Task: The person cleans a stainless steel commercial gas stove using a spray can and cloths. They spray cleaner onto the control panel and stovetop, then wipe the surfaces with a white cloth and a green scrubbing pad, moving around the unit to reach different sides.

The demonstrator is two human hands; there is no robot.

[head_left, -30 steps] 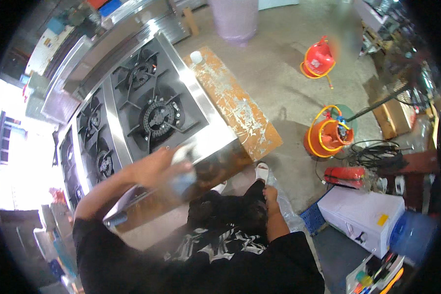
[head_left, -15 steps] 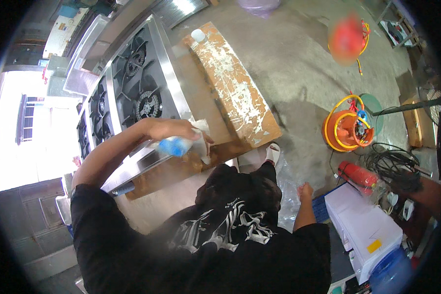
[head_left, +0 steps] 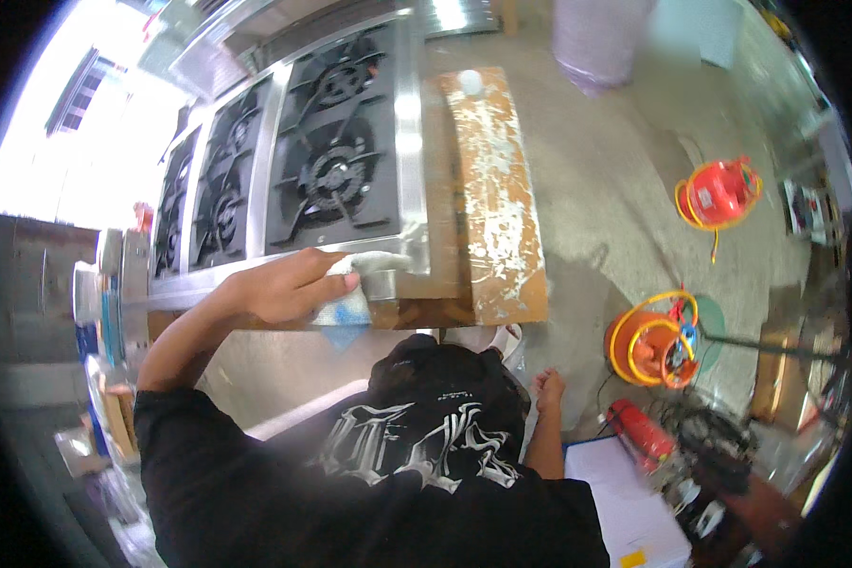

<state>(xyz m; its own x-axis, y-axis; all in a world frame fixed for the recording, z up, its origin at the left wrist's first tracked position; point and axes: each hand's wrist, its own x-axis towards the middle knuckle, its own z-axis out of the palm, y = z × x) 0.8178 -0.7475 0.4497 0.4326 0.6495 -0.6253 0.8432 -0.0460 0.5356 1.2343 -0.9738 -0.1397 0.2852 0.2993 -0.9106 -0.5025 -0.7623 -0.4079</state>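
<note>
A grey concrete workshop floor [head_left: 596, 189] spreads under a long stainless-steel gas cooktop [head_left: 284, 189] with black cast-iron burner grates, which rests on a paint-spattered brown wooden board [head_left: 497, 204]. A small white round cap [head_left: 470, 82] sits at the far end of that board, and a pale lilac plastic bin [head_left: 601, 38] stands beyond it.

The left hand [head_left: 289, 284] reaches across the near steel rim of the cooktop, fingers curled and pressing a crumpled white and light-blue cloth [head_left: 355, 293] against the front corner of the steel frame; the cloth is bunched under the fingertips, with a blue corner hanging just below the rim. The right hand [head_left: 546, 390] hangs low beside the person's black printed shirt, near the floor, fingers loosely spread and holding nothing that can be seen.

To the right on the floor, a red and orange cord reel [head_left: 719, 192] lies well apart from the board, and a second orange reel [head_left: 655, 343] with yellow cable sits nearer, by a green disc. A red cylinder [head_left: 646, 435] lies just beside a white box [head_left: 625, 502] at the lower right, with dark tangled cables close by.
</note>
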